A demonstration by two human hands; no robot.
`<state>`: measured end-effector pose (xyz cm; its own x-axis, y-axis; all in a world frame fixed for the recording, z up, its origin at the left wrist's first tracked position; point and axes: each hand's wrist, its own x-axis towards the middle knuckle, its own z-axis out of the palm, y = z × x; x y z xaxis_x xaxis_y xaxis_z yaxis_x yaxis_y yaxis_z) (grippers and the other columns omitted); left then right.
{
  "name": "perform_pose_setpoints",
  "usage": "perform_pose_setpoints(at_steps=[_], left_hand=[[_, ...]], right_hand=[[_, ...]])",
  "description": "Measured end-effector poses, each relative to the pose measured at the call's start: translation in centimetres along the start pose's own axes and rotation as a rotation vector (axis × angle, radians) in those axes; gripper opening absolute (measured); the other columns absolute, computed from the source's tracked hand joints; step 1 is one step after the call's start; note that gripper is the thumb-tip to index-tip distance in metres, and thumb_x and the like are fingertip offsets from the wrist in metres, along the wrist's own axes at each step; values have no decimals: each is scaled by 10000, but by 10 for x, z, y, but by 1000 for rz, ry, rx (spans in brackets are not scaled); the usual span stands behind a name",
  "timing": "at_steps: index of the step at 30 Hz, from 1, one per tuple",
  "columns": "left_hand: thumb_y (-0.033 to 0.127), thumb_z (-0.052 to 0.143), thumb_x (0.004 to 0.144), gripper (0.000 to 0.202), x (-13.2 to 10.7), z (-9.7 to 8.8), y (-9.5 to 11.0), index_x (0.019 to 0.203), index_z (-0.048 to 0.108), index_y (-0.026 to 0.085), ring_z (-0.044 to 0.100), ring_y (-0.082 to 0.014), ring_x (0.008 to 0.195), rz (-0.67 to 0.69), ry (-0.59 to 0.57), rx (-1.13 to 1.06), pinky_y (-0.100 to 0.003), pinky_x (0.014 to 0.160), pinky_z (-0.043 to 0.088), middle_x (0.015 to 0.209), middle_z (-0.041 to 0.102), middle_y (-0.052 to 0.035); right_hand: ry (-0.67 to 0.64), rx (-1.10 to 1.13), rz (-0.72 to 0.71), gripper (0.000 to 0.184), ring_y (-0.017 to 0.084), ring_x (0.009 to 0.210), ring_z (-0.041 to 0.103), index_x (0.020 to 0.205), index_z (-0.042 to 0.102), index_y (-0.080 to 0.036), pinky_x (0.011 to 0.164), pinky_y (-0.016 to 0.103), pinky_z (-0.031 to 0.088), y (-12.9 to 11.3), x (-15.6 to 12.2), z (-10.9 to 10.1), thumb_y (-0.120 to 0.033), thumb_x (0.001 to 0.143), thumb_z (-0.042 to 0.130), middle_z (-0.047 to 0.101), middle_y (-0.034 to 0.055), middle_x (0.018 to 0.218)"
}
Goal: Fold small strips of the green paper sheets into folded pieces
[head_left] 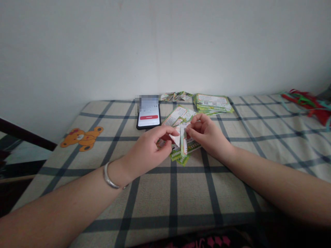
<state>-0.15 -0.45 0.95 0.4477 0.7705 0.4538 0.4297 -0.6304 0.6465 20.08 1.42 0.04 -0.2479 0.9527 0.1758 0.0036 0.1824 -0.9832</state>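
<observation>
A small folded piece of printed paper (183,142), white and green, is held up between my two hands. On its left side, the fingers of my left hand (151,146) are curled round a pale triangular flap. My right hand (208,134) pinches the upper right of the folded paper between thumb and fingertips. Under and behind it lie green and white printed leaflets (177,115), partly hidden by my hands and the folded piece. A silver bangle (110,176) circles my left wrist.
Along the wall are a phone (149,118) with a lit screen, a row of folded paper pieces (176,96) and a leaflet stack (213,102). A bear cutout (82,138) lies left on the checked tablecloth (152,199). Red and green strips (307,105) lie at far right.
</observation>
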Motion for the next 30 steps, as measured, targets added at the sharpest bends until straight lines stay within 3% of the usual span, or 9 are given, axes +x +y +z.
perform_pose_setpoints(at_steps=[3,11,14,19,26,30], left_hand=[[63,530,832,218,2,-2,1,993,606,189,648,-131,902,115,14,134,-280,856,528,971,684,-11],[61,593,831,182,4,-4,-5,947,647,191,608,-150,910,317,15,291,-298,833,498,933,639,-18],[93,603,833,160,3,-5,-5,924,673,205,580,-156,892,345,65,357,-301,802,499,953,581,-35],[130,621,833,119,1,-6,-5,892,676,218,554,-187,977,372,110,431,-347,875,494,1029,541,-55],[154,612,855,70,1,-10,-2,903,636,199,554,-224,1089,458,66,525,-409,973,465,1152,613,-72],[126,596,842,75,5,-12,1,857,619,197,578,-216,1052,442,66,502,-405,974,472,1082,674,-42]], right_hand=[[-4,-28,-39,274,80,594,565,851,409,-230,570,235,460,0,0,0,-280,769,666,553,-74,682],[-61,-145,-56,160,86,639,549,835,541,-192,548,228,414,-1,-2,1,-256,772,673,599,-26,747],[-71,-148,-48,162,90,657,570,834,563,-188,549,224,424,-1,-3,2,-256,762,692,616,-21,759],[-126,-27,-13,184,97,680,612,861,560,-199,592,235,490,-1,-5,3,-235,754,705,626,-27,763],[-201,47,-2,180,94,725,627,894,563,-196,635,232,495,-3,-7,3,-231,775,695,655,-5,863],[-198,7,-51,108,114,816,634,884,590,-192,766,270,499,-6,-7,0,-266,834,650,679,7,899]])
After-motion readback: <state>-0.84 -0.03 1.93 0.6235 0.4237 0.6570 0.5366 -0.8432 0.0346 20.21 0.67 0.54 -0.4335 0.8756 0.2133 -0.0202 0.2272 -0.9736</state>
